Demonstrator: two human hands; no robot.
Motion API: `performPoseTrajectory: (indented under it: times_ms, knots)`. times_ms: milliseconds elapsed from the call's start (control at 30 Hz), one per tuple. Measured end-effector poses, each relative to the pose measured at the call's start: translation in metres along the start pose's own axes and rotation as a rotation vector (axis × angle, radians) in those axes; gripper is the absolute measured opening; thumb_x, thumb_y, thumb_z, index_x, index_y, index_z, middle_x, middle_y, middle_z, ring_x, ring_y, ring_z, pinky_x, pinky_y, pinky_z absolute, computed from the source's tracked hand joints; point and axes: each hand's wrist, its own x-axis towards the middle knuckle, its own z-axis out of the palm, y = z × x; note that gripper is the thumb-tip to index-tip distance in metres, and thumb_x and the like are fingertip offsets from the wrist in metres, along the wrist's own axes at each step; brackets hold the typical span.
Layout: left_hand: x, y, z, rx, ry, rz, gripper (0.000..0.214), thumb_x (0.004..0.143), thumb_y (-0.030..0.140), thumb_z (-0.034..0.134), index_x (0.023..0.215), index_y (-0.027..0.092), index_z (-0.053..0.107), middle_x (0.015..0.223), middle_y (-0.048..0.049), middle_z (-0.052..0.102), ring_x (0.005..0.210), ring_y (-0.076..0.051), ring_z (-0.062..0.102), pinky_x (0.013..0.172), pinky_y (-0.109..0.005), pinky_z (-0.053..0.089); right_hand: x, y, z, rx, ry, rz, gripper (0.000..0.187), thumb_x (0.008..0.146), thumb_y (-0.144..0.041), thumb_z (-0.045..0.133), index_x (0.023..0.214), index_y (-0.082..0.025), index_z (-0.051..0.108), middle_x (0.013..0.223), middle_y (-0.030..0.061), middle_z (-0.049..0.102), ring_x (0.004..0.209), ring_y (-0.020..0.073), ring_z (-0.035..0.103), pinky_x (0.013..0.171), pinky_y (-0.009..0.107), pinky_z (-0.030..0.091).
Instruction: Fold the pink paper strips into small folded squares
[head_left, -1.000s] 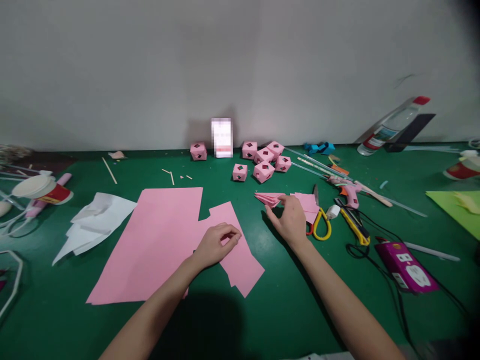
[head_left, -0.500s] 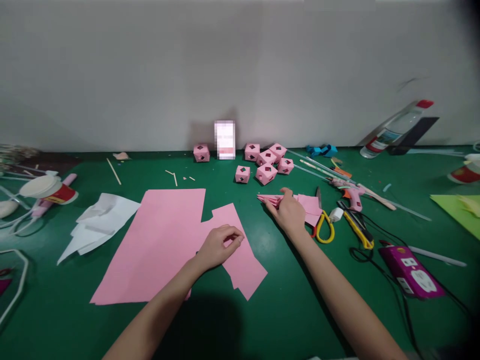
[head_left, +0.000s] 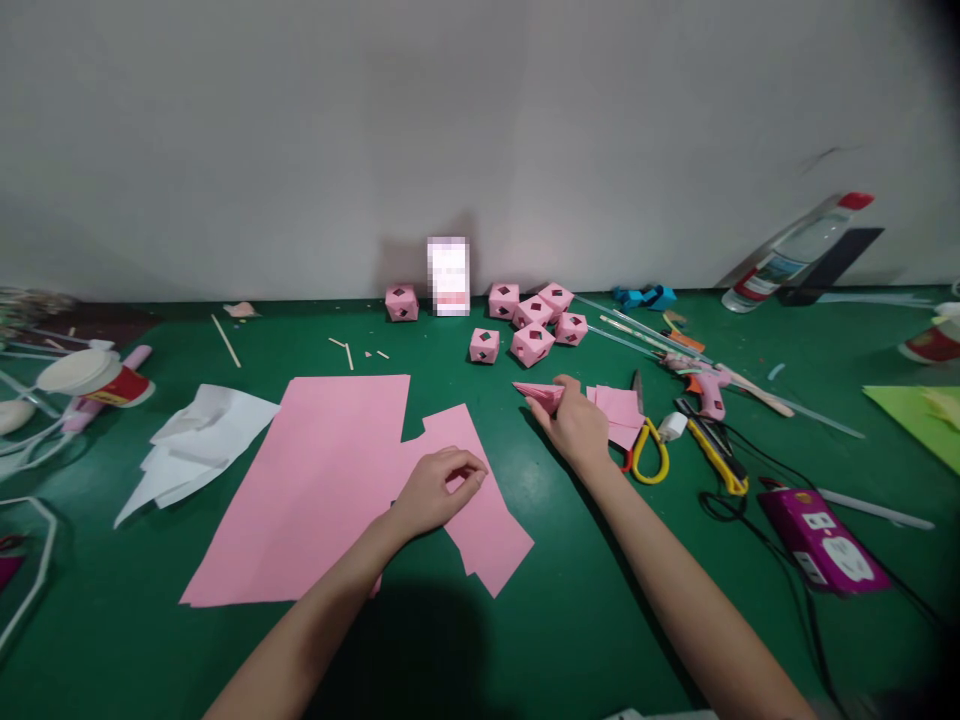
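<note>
My left hand rests on a cut pink paper piece, its fingers curled in and the thumb tip meeting them. Nothing shows in that pinch. Beneath and to its left lies a large pink paper sheet. My right hand is closed on a folded pink paper, whose pointed end sticks out to the left. Just right of this hand are small pink paper pieces, next to scissors with a yellow handle. Several pink paper polyhedra with cut-out holes stand behind.
White crumpled paper and a paper cup are at left. To the right lie a pink glue gun, a utility knife, a purple pack and cables. A bottle leans against the wall.
The folded pink paper in my right hand has tipped and sits slightly apart from the small pieces. My left hand stays in place.
</note>
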Motion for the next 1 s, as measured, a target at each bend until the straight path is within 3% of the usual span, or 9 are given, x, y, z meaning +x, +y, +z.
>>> performPoseTrajectory:
  times_ms: [100, 300, 400, 467, 533, 600, 800, 1000]
  knots:
    - [-0.001, 0.0, 0.001, -0.019, 0.015, -0.007, 0.015, 0.086, 0.022, 0.052, 0.085, 0.018, 0.067, 0.083, -0.0036, 0.068, 0.077, -0.014, 0.062, 0.071, -0.026, 0.049, -0.001, 0.001, 0.0, -0.009, 0.002, 0.048, 0.058, 0.089, -0.058, 0.045, 0.121, -0.011, 0.046, 0.076, 0.0107, 0.069, 0.065, 0.0246, 0.066, 0.05, 0.026, 0.03]
    - [-0.004, 0.003, -0.011, -0.062, 0.112, -0.042, 0.019, 0.09, 0.025, 0.049, 0.087, 0.017, 0.065, 0.08, -0.0039, 0.067, 0.071, -0.014, 0.063, 0.069, -0.027, 0.051, 0.0, 0.003, 0.004, 0.054, 0.037, 0.01, 0.042, 0.093, -0.046, 0.046, 0.119, -0.013, 0.048, 0.085, 0.0107, 0.07, 0.071, 0.0227, 0.066, 0.051, 0.025, 0.03]
    - [-0.004, -0.002, -0.023, 0.137, 0.24, -0.021, 0.018, 0.091, 0.028, 0.049, 0.095, 0.02, 0.064, 0.095, -0.005, 0.068, 0.088, -0.018, 0.063, 0.083, -0.032, 0.049, -0.001, 0.004, 0.003, 0.086, 0.052, -0.005, 0.042, 0.093, -0.048, 0.044, 0.115, -0.013, 0.05, 0.081, 0.0097, 0.07, 0.067, 0.0212, 0.065, 0.05, 0.025, 0.03]
    - [-0.005, -0.009, -0.029, 0.324, 0.26, 0.003, 0.024, 0.09, 0.033, 0.051, 0.108, 0.021, 0.061, 0.11, -0.0071, 0.065, 0.106, -0.023, 0.057, 0.094, -0.039, 0.044, -0.003, 0.003, 0.001, 0.107, 0.071, -0.016, 0.042, 0.093, -0.048, 0.043, 0.113, -0.012, 0.052, 0.077, 0.0085, 0.069, 0.063, 0.0199, 0.064, 0.05, 0.025, 0.03]
    - [-0.006, -0.017, -0.032, 0.502, 0.232, 0.008, 0.047, 0.086, 0.043, 0.056, 0.127, 0.021, 0.051, 0.12, -0.0106, 0.059, 0.112, -0.027, 0.051, 0.095, -0.045, 0.041, -0.006, 0.0, -0.003, 0.138, 0.092, -0.036, 0.04, 0.094, -0.046, 0.043, 0.111, -0.012, 0.054, 0.075, 0.0075, 0.068, 0.061, 0.0185, 0.063, 0.05, 0.025, 0.031]
    - [-0.007, -0.023, -0.032, 0.638, 0.199, 0.011, 0.067, 0.081, 0.053, 0.059, 0.136, 0.021, 0.043, 0.117, -0.0131, 0.058, 0.105, -0.03, 0.052, 0.089, -0.046, 0.041, -0.01, -0.004, -0.006, 0.18, 0.091, -0.057, 0.038, 0.093, -0.045, 0.043, 0.11, -0.013, 0.055, 0.073, 0.0061, 0.068, 0.059, 0.0173, 0.062, 0.051, 0.025, 0.032]
    - [-0.006, -0.028, -0.028, 0.743, 0.163, 0.024, 0.08, 0.077, 0.064, 0.058, 0.14, 0.02, 0.037, 0.105, -0.0119, 0.056, 0.096, -0.029, 0.052, 0.082, -0.043, 0.041, -0.026, -0.028, -0.015, 0.317, -0.031, -0.124, 0.033, 0.094, -0.042, 0.044, 0.108, -0.015, 0.058, 0.07, 0.0031, 0.066, 0.06, 0.0154, 0.062, 0.055, 0.024, 0.036]
    - [-0.006, -0.029, -0.028, 0.67, 0.194, 0.056, 0.075, 0.08, 0.056, 0.06, 0.141, 0.021, 0.035, 0.108, -0.0117, 0.056, 0.099, -0.028, 0.053, 0.085, -0.041, 0.045, -0.041, -0.053, -0.02, 0.459, -0.165, -0.184, 0.029, 0.095, -0.038, 0.044, 0.107, -0.017, 0.06, 0.078, 0.0051, 0.068, 0.074, 0.0184, 0.065, 0.065, 0.027, 0.044]
